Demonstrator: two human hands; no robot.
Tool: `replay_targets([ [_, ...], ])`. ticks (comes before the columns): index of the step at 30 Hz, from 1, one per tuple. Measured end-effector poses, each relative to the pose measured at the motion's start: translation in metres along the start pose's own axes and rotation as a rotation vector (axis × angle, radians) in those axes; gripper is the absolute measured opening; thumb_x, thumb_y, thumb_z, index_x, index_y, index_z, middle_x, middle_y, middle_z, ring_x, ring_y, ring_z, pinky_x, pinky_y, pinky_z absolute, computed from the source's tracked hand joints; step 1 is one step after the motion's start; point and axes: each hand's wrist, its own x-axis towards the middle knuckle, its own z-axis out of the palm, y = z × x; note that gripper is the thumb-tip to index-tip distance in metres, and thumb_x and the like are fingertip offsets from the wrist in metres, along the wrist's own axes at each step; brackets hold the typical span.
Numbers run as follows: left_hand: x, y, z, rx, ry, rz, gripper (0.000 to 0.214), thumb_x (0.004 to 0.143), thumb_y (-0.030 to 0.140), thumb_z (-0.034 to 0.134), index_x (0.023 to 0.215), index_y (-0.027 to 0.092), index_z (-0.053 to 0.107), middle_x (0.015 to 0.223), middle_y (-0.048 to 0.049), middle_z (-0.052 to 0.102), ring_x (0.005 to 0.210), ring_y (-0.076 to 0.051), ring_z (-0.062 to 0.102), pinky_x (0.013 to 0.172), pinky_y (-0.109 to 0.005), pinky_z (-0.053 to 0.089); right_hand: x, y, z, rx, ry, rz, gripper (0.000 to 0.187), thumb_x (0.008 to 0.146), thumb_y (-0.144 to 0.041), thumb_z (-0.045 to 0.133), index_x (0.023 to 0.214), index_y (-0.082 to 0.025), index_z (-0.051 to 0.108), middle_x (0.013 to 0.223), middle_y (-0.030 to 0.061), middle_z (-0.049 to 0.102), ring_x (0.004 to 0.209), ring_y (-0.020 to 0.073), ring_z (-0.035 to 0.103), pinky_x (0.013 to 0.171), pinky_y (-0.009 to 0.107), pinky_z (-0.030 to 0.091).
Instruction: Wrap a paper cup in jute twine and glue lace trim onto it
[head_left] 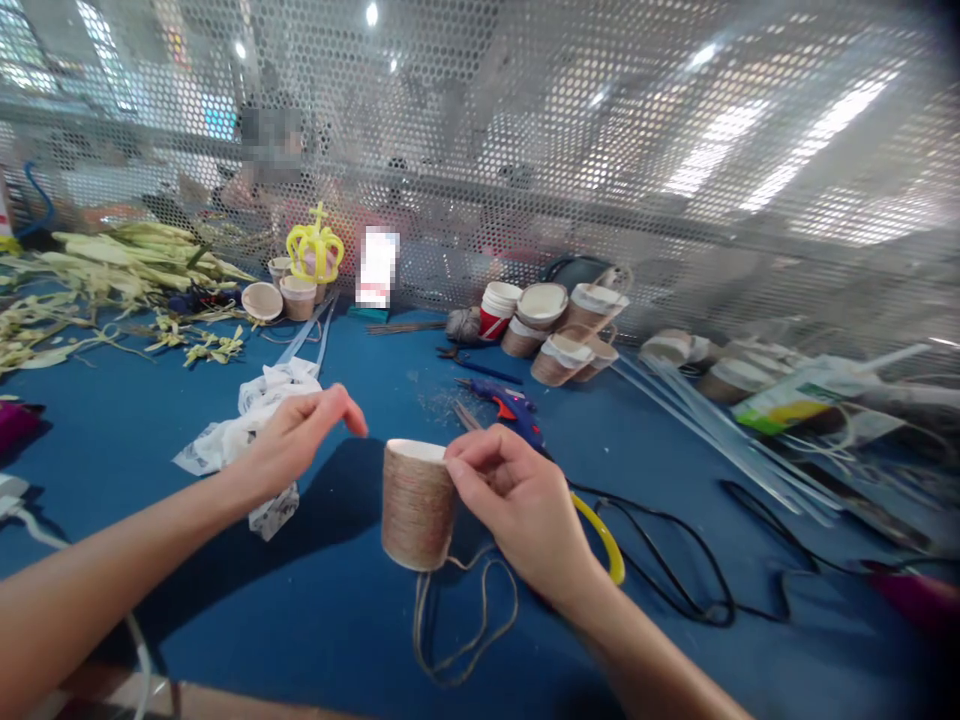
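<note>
My right hand (532, 510) pinches the rim of a paper cup (416, 510) wrapped in brown twine, between thumb and fingers. The cup is held upright above the blue table, its white inside just showing. From its base a loose loop of twine (514, 610) hangs down. To the left of the cup, apart from it, my left hand (304, 440) is open with fingers bent forward and nothing in them. Crumpled white plastic (259, 400) lies behind that hand. Just beyond my right hand are a blue glue gun (510, 400) and a yellow loop (606, 540), partly hidden.
Several wrapped cups (555, 358) stand at the back, beside a ball of twine (463, 324). Corn husks (127, 255) and a yellow crown (315, 250) are at the far left. Clear glue sticks (720, 435) and a black cable (675, 540) lie right. A perforated metal screen (465, 130) rises behind.
</note>
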Motion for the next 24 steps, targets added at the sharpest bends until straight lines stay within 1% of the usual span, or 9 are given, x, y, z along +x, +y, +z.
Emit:
replay_targets([
  [2,-0.006,0.005,0.005,0.117,-0.084,0.185,0.024,0.083,0.038,0.05,0.09,0.018,0.059,0.1,-0.0077,0.061,0.099,-0.021,0.052,0.089,-0.036,0.038,-0.004,-0.001,0.003,-0.008,-0.016,-0.044,0.014,0.075,-0.018,0.053,0.063,-0.021,0.046,0.069,0.0008,0.057,0.059,0.0116,0.053,0.053,0.024,0.045],
  [3,-0.008,0.007,0.008,0.162,-0.126,0.266,0.027,0.078,0.038,0.058,0.097,0.018,0.057,0.106,-0.0089,0.059,0.105,-0.023,0.049,0.093,-0.038,0.036,-0.007,-0.001,0.005,-0.015,-0.026,-0.068,0.014,0.075,-0.017,0.053,0.063,-0.021,0.045,0.069,0.0006,0.057,0.059,0.0117,0.054,0.053,0.024,0.045],
  [4,-0.011,0.009,0.011,0.199,-0.164,0.325,0.034,0.074,0.037,0.063,0.102,0.018,0.055,0.107,-0.0097,0.059,0.108,-0.024,0.047,0.095,-0.04,0.035,-0.009,-0.001,0.007,-0.027,-0.04,-0.093,0.014,0.075,-0.016,0.052,0.064,-0.021,0.045,0.068,0.0003,0.057,0.059,0.0118,0.054,0.052,0.024,0.045],
  [6,-0.015,0.011,0.017,0.241,-0.215,0.369,0.042,0.07,0.037,0.068,0.104,0.018,0.053,0.106,-0.0112,0.06,0.11,-0.026,0.046,0.095,-0.042,0.034,-0.012,0.0,0.01,-0.061,-0.066,-0.148,0.015,0.075,-0.014,0.052,0.064,-0.022,0.044,0.068,0.0,0.056,0.059,0.0121,0.055,0.051,0.024,0.045],
  [9,-0.02,0.013,0.022,0.252,-0.225,0.373,0.036,0.071,0.032,0.067,0.1,0.017,0.053,0.102,-0.0109,0.061,0.109,-0.027,0.047,0.094,-0.043,0.034,-0.014,0.0,0.013,-0.096,-0.097,-0.211,0.016,0.075,-0.011,0.05,0.065,-0.021,0.044,0.068,0.0005,0.056,0.061,0.0127,0.056,0.053,0.025,0.046],
  [12,-0.021,0.016,0.025,0.242,-0.191,0.37,0.018,0.074,0.021,0.062,0.09,0.018,0.054,0.09,-0.0068,0.063,0.104,-0.024,0.05,0.093,-0.041,0.035,-0.016,-0.001,0.014,-0.119,-0.124,-0.243,0.015,0.077,-0.011,0.051,0.067,-0.021,0.046,0.071,0.0016,0.058,0.064,0.0129,0.058,0.055,0.025,0.048],
  [15,-0.022,0.02,0.028,0.217,-0.146,0.328,0.005,0.075,0.017,0.058,0.077,0.018,0.053,0.079,-0.004,0.062,0.094,-0.021,0.054,0.087,-0.037,0.039,-0.017,-0.001,0.014,-0.162,-0.114,-0.265,0.014,0.077,-0.011,0.051,0.068,-0.021,0.046,0.071,0.0018,0.059,0.063,0.0127,0.057,0.054,0.025,0.047],
  [19,-0.023,0.024,0.032,0.202,-0.131,0.298,0.007,0.075,0.017,0.055,0.07,0.018,0.051,0.075,-0.0035,0.061,0.089,-0.02,0.056,0.084,-0.036,0.04,-0.017,-0.002,0.015,-0.194,-0.097,-0.282,0.015,0.077,-0.01,0.051,0.068,-0.021,0.046,0.071,0.0014,0.059,0.062,0.0124,0.058,0.053,0.024,0.047],
  [24,-0.023,0.024,0.033,0.169,-0.146,0.28,0.011,0.077,0.018,0.053,0.067,0.018,0.049,0.072,-0.0028,0.06,0.088,-0.019,0.056,0.081,-0.034,0.041,-0.018,-0.002,0.016,-0.195,-0.123,-0.309,0.014,0.078,-0.011,0.05,0.069,-0.021,0.047,0.072,0.0021,0.06,0.064,0.0131,0.058,0.055,0.025,0.047],
])
